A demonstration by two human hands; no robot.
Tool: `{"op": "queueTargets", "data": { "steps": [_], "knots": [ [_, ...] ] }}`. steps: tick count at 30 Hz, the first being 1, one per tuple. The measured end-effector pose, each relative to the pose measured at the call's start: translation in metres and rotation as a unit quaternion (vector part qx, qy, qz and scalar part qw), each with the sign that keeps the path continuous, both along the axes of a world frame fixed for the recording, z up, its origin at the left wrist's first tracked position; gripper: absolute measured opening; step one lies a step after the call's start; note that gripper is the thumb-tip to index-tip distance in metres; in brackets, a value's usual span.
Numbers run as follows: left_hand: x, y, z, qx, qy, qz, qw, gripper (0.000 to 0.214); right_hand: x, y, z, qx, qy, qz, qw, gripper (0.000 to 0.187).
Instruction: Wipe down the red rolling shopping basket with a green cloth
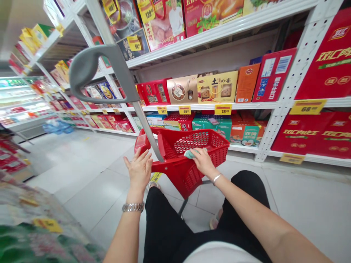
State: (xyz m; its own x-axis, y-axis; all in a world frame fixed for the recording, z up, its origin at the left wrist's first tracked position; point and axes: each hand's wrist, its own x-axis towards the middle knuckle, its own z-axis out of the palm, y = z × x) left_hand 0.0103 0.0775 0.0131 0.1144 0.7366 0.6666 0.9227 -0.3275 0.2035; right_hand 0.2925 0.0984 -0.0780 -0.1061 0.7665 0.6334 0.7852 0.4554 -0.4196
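Between my knees stands a red plastic shopping basket [189, 175] on wheels, with a long metal pole and a grey pull handle [109, 75] slanting up to the left. My right hand [204, 160] presses a small pale green cloth [189, 154] against the basket's near rim. My left hand [139, 166], a watch on its wrist, is at the basket's left end beside the foot of the pole. Its fingers are spread and it holds nothing. Inside the basket, the part of the floor that shows holds no goods.
White shelves [246, 106] with boxed goods and yellow price tags run along the far side. Large red cartons [309, 135] are stacked at the right. A blurred display [35, 226] stands close at the lower left. Pale floor tiles [82, 157] stretch down the aisle.
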Motion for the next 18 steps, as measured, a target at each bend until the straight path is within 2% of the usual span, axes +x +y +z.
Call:
{"op": "queueTargets", "data": {
  "steps": [4,7,11,15,18],
  "knots": [
    [-0.001,-0.005,0.000,0.005,0.006,0.009,1.000,0.041,-0.042,-0.014,0.018,0.035,0.006,0.065,0.997,0.040],
    [-0.004,-0.010,-0.002,0.011,-0.001,0.013,1.000,0.042,-0.050,-0.018,0.020,0.040,0.014,0.076,0.996,0.040],
    [-0.009,-0.016,-0.002,0.025,-0.009,0.011,1.000,0.042,-0.027,-0.016,0.010,0.029,0.000,0.095,0.995,0.044],
    [-0.008,-0.023,-0.001,0.039,-0.008,0.013,0.999,0.040,0.004,-0.014,-0.003,0.021,-0.006,0.053,0.998,0.041],
    [-0.002,-0.037,-0.007,0.078,-0.014,0.023,0.997,0.038,0.018,-0.012,-0.007,0.016,-0.001,0.040,0.999,0.040]
  ]
}}
